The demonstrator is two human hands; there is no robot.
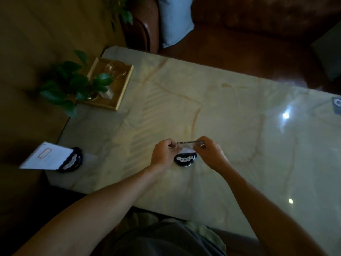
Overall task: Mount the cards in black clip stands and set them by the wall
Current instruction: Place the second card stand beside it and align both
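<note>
A black round clip stand (185, 159) with a white-dotted front sits on the marble table (239, 126) in the middle. Right above it, a card (186, 145) is held edge-on between both hands. My left hand (164, 154) pinches the card's left end and my right hand (208, 150) pinches its right end. Whether the card's lower edge sits in the stand's clip I cannot tell. At the table's left edge by the wall, a second black stand (72, 160) holds a white card (46, 157) with a red box printed on it.
A wooden tray (120, 95) with glassware stands at the far left corner, with a leafy plant (73, 84) over it. A brown sofa (258, 24) with a pale blue cushion (175, 21) lies beyond the table. A dark grey item (336, 104) lies at the right edge.
</note>
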